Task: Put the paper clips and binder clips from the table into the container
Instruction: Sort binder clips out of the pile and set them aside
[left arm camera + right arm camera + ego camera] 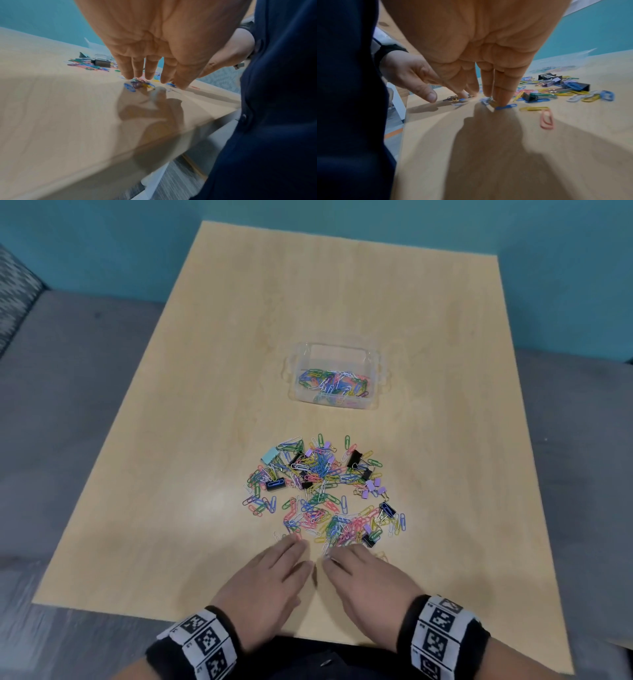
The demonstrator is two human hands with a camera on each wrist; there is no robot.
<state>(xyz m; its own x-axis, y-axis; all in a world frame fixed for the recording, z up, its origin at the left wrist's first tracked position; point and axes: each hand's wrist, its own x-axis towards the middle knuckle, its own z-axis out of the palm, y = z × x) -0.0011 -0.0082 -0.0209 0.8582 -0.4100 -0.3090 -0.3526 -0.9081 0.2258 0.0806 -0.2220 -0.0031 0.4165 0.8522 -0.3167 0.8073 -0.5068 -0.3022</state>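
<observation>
A heap of coloured paper clips (322,494) mixed with black binder clips (354,457) and lilac binder clips (371,487) lies on the wooden table (342,285). Behind it stands a clear plastic container (335,374) with several paper clips inside. My left hand (301,553) and right hand (339,559) lie side by side at the heap's near edge, with their fingers straight. In the right wrist view the right hand's fingertips (502,100) press on a blue paper clip (506,106). In the left wrist view the left hand (154,75) hovers flat just over a few clips (139,84).
A light-blue binder clip (270,455) sits at the heap's far left. Loose pink (547,120) and yellow (534,108) paper clips lie to the right of my right hand. The table's front edge is just below my wrists, against my dark blue clothing (347,94). Grey floor surrounds the table.
</observation>
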